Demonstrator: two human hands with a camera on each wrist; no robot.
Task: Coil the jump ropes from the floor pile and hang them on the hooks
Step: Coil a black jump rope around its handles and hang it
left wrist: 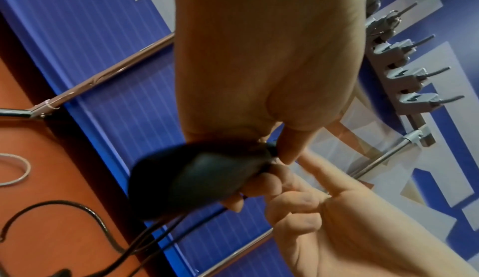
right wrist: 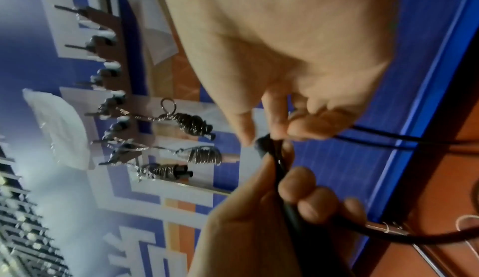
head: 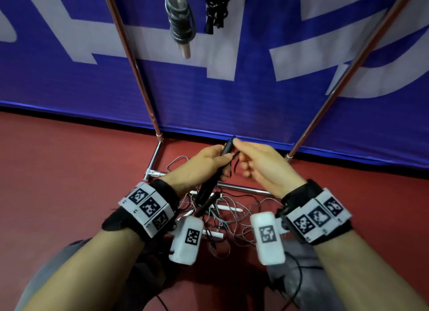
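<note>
1. Black rope handles (head: 210,183), held together above the floor, cord (right wrist: 404,138) trailing down.
2. Rope pile (head: 222,218), tangled on the floor by the rack base.
3. Coiled ropes (head: 180,20) hanging from hooks (left wrist: 414,74).

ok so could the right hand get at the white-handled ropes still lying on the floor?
Probably not right now: the right hand is pinching the black rope that the left hand holds by its handles, well above the floor pile.
</note>
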